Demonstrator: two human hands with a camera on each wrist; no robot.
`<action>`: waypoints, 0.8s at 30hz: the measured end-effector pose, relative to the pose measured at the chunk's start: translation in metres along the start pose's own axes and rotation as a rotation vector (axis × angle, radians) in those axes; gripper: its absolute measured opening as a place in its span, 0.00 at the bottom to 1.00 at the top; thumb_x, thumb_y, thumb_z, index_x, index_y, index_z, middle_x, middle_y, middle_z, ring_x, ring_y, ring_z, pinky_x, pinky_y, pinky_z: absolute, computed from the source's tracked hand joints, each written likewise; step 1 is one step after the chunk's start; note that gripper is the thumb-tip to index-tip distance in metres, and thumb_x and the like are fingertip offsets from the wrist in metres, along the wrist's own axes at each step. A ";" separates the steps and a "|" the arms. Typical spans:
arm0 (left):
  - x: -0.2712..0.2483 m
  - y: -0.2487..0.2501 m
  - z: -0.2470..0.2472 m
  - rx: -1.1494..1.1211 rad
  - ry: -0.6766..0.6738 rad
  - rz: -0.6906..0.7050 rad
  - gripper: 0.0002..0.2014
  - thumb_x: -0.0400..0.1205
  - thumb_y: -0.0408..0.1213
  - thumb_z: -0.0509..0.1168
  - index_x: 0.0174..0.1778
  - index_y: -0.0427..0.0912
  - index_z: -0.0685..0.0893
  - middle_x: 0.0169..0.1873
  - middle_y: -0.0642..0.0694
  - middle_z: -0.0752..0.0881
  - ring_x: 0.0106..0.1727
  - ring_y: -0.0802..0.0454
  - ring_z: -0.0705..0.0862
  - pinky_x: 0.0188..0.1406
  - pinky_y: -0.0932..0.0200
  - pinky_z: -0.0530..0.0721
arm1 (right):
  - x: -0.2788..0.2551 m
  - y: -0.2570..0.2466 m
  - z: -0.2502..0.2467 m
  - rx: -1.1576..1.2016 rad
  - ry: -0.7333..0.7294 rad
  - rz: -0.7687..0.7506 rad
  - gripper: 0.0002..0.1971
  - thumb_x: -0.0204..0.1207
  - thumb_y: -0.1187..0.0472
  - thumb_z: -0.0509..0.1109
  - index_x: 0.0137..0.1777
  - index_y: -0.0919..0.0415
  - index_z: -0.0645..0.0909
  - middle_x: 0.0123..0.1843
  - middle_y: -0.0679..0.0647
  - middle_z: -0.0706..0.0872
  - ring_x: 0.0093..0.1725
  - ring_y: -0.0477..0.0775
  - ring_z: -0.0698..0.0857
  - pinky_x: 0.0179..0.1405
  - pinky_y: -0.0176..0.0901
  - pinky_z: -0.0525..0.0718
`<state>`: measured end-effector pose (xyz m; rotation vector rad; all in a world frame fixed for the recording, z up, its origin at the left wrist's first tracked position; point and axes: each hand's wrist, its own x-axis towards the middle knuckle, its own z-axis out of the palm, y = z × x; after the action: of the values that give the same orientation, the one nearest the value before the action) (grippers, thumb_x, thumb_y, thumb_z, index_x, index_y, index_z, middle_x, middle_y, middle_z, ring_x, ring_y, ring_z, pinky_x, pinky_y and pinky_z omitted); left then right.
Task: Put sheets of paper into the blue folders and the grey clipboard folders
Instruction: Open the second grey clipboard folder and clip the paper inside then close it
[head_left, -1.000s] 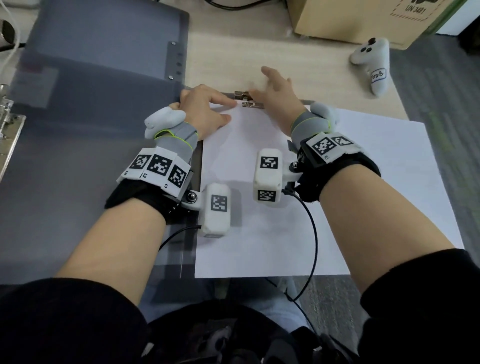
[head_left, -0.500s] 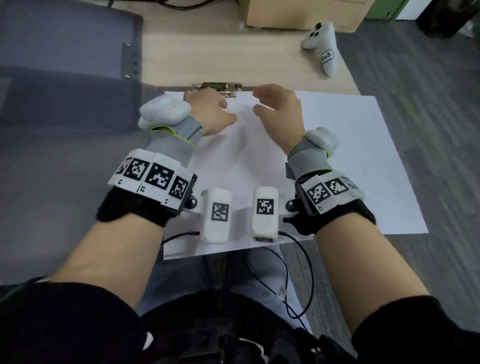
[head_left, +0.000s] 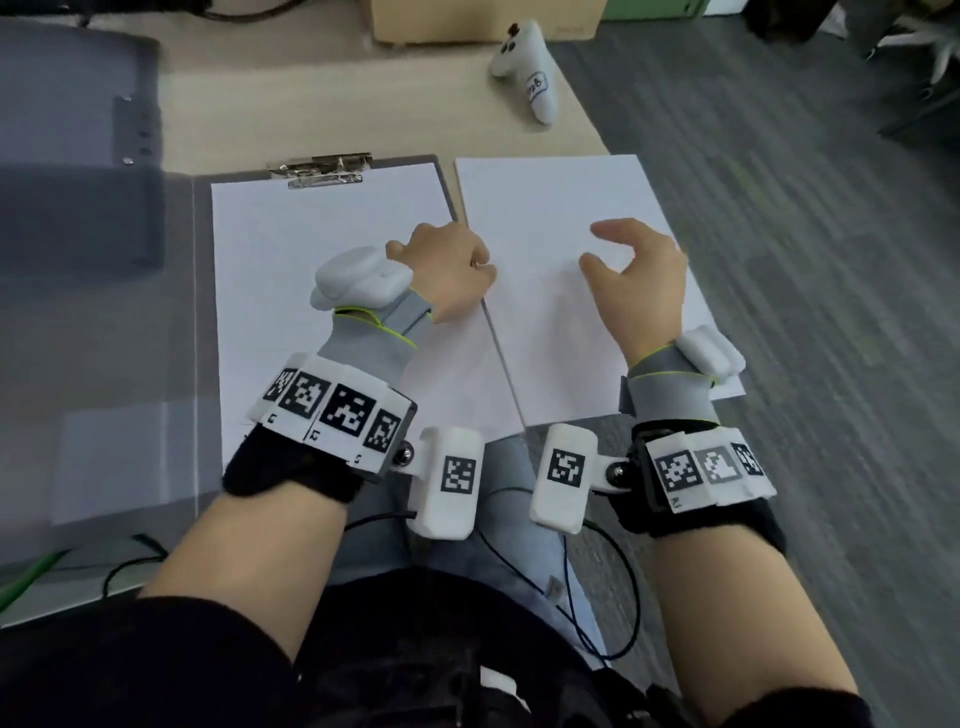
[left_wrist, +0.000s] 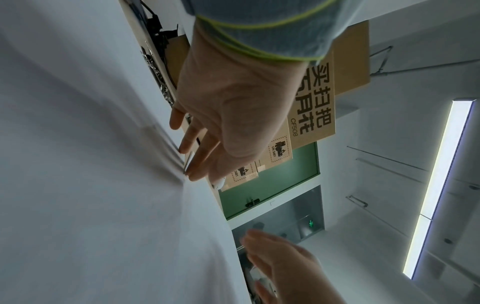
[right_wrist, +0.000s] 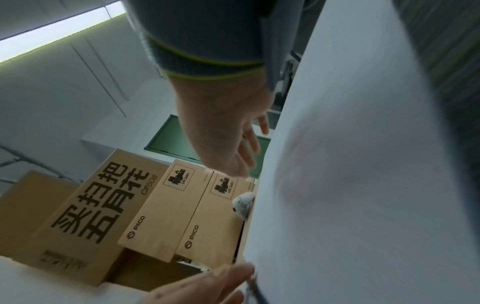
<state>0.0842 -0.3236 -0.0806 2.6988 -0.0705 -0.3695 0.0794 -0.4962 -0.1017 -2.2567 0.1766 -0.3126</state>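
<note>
At the far left, a translucent grey cover (head_left: 78, 291) is seen lying flat on the desk (head_left: 270, 93), apparently the opened flap of the grey clipboard folder (head_left: 203, 312). Next to it, 1 sheet of paper (head_left: 311, 270) is seen lying on the clipboard board with its top edge under the metal clip (head_left: 324, 170); that sheet is judged to be filed. The left hand (head_left: 447, 275) is placed at the right edge of this board, fingers bent down with their tips at the seam between board and neighbouring paper; from the left wrist view the fingers (left_wrist: 193, 152) are shown fairly straight and touching the edge, with nothing clearly pinched. Just right of the board, a loose stack of white sheets (head_left: 550, 208) is seen lying partly over the desk edge. The right hand (head_left: 639, 280) is held over this stack, fingers loosely spread and curved, nothing gripped; whether it touches the paper cannot be told. Further back to the right, a white controller (head_left: 530, 67) and cardboard boxes (head_left: 467, 21) are visible. The cover is not yet closed, no blue folders are in view, and most of the filing is judged to remain.
</note>
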 end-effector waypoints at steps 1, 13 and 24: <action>0.000 0.002 0.003 0.018 -0.002 -0.004 0.10 0.81 0.39 0.56 0.33 0.47 0.76 0.49 0.43 0.83 0.61 0.39 0.75 0.49 0.52 0.61 | 0.002 0.007 -0.006 -0.115 0.041 0.063 0.22 0.71 0.58 0.69 0.67 0.60 0.80 0.65 0.54 0.85 0.67 0.55 0.80 0.64 0.42 0.77; 0.000 0.017 0.022 0.148 0.041 -0.065 0.14 0.79 0.45 0.55 0.28 0.44 0.71 0.46 0.42 0.81 0.60 0.40 0.73 0.49 0.46 0.61 | 0.004 0.035 -0.048 -0.233 0.046 0.345 0.28 0.63 0.59 0.78 0.64 0.65 0.77 0.64 0.61 0.80 0.62 0.63 0.79 0.49 0.52 0.80; -0.001 0.021 0.010 -0.183 -0.052 -0.004 0.21 0.80 0.49 0.61 0.66 0.43 0.79 0.63 0.39 0.81 0.68 0.40 0.77 0.63 0.51 0.75 | -0.008 0.003 -0.067 -0.189 0.239 -0.011 0.10 0.75 0.64 0.65 0.54 0.65 0.79 0.47 0.64 0.86 0.48 0.69 0.82 0.43 0.53 0.77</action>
<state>0.0807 -0.3463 -0.0803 2.5097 -0.0441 -0.4263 0.0529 -0.5453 -0.0633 -2.4022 0.3304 -0.5944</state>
